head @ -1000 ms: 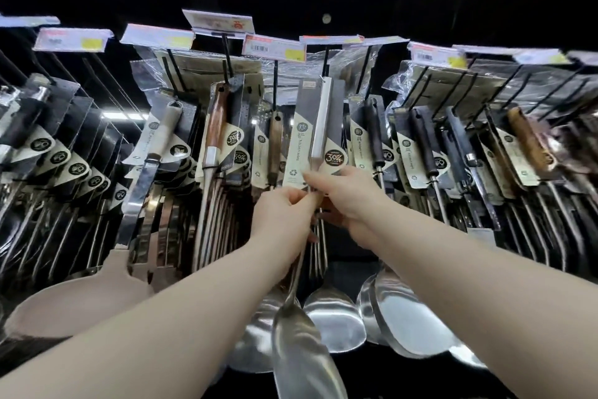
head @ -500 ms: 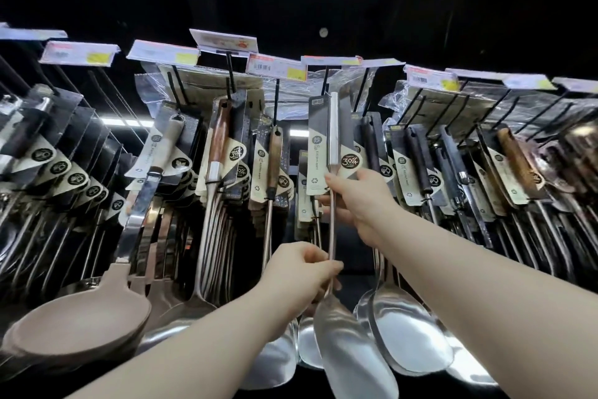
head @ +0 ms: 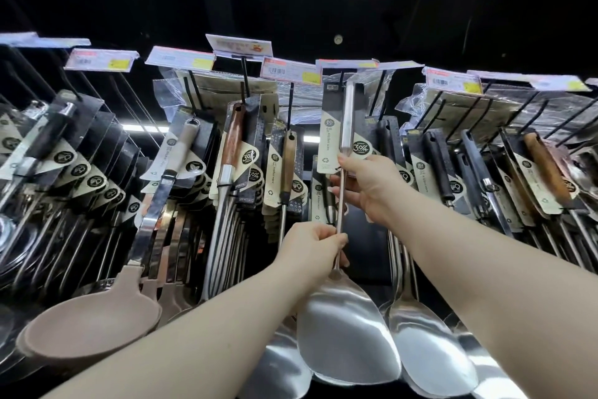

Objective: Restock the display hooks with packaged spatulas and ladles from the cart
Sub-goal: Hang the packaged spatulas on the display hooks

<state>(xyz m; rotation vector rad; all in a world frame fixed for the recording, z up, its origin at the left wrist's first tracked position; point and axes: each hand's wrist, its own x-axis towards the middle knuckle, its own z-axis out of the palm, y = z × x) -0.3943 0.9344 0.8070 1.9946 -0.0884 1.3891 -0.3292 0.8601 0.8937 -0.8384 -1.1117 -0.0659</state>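
A steel spatula (head: pixel 348 327) on a black-and-cream card (head: pixel 335 126) is raised in front of a black display hook (head: pixel 340 78) at the centre. My left hand (head: pixel 312 248) grips its thin shaft just above the blade. My right hand (head: pixel 372 185) pinches the shaft higher up, at the card's lower edge. The card's top reaches the hook's tip; whether it hangs on the hook I cannot tell. The cart is out of view.
Rows of hooks left and right carry several carded spatulas and ladles, with price tags (head: pixel 289 70) above. A beige ladle (head: pixel 90 324) juts out at lower left. Steel spatula blades (head: pixel 430 350) hang just right of mine.
The spatula has risen toward the hook. My left hand slid down the shaft from the card's edge to just above the blade, while my right hand stayed up near the card.
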